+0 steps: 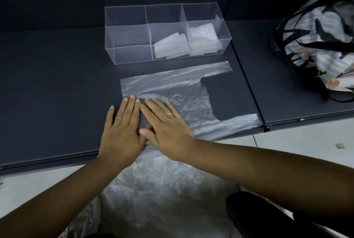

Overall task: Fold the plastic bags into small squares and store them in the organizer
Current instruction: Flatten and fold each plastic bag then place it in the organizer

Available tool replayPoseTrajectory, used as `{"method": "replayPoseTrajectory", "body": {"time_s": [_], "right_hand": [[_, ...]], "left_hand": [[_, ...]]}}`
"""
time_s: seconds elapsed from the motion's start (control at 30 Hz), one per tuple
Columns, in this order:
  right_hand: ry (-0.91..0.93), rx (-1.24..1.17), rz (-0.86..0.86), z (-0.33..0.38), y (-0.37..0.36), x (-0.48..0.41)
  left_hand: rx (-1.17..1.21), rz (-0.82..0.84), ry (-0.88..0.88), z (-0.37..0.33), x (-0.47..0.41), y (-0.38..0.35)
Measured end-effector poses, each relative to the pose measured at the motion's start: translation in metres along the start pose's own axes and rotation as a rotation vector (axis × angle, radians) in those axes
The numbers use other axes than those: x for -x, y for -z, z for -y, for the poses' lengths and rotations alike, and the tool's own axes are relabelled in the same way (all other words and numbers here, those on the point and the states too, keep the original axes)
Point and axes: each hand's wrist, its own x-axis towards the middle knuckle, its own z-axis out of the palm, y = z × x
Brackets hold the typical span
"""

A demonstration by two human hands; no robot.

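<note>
A clear plastic bag [178,88] lies flat on the dark table [57,94], its two handles pointing right. My left hand [122,128] presses flat on the bag's near left part with straight fingers. Beside it, touching, my right hand [164,128] lies flat on the bag too. Behind the bag stands a clear organizer [128,53] with three compartments: folded white bags [170,46] fill the middle one, more folded bags [203,40] sit in the right one, and the left one looks empty.
A striped cloth bag [321,32] with black straps sits at the right on a second dark panel. More crumpled clear plastic [162,186] hangs below the table's front edge near my lap. A seam [247,76] runs between the two panels.
</note>
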Motion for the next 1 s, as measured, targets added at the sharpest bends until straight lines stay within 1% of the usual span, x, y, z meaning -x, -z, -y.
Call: {"method": "replayPoseTrajectory", "body": {"time_s": [0.07,0.13,0.23,0.3,0.4,0.43,0.47,0.53,0.6,0.67,0.77,0.87,0.93,1.0], "right_hand": [[-0.005,0.147,0.043,-0.021,-0.003,0.014],[-0.052,0.237,0.090,-0.050,0.001,0.033],[-0.232,0.288,0.087,-0.099,0.018,0.064],[-0.368,0.271,0.045,-0.123,0.030,0.083],[-0.521,0.280,-0.022,-0.131,0.044,0.090],[-0.530,0.276,-0.041,-0.126,0.046,0.081],[-0.501,0.251,-0.061,-0.117,0.048,0.067],[-0.337,0.152,-0.096,-0.091,0.047,0.027],[-0.143,0.058,-0.086,-0.061,0.039,-0.015],[-0.042,0.027,-0.021,-0.040,0.026,-0.047],[-0.082,0.074,0.057,-0.047,0.010,-0.064],[-0.144,0.171,0.034,-0.090,0.015,-0.050],[-0.249,0.204,0.003,-0.128,0.026,-0.034],[-0.413,0.216,-0.026,-0.163,0.040,-0.018]], "left_hand": [[0.019,0.004,0.015,-0.001,0.000,0.000],[0.018,-0.009,0.022,-0.002,-0.001,-0.002],[0.011,0.000,0.031,-0.001,-0.001,-0.003],[-0.003,0.008,0.035,-0.001,-0.001,-0.003],[-0.012,0.001,0.032,0.000,-0.001,0.000],[0.001,-0.020,0.031,0.000,-0.003,0.002],[0.019,-0.050,0.024,0.001,-0.006,0.005],[0.059,-0.094,0.007,0.004,-0.021,0.010],[0.082,-0.073,-0.006,0.008,-0.039,0.013],[0.065,-0.001,-0.023,0.012,-0.053,0.013],[0.025,0.064,-0.042,0.018,-0.057,0.006],[0.018,0.065,-0.048,0.021,-0.055,0.002],[0.014,0.089,-0.043,0.020,-0.056,0.004],[0.018,0.108,-0.044,0.020,-0.054,0.009]]}}
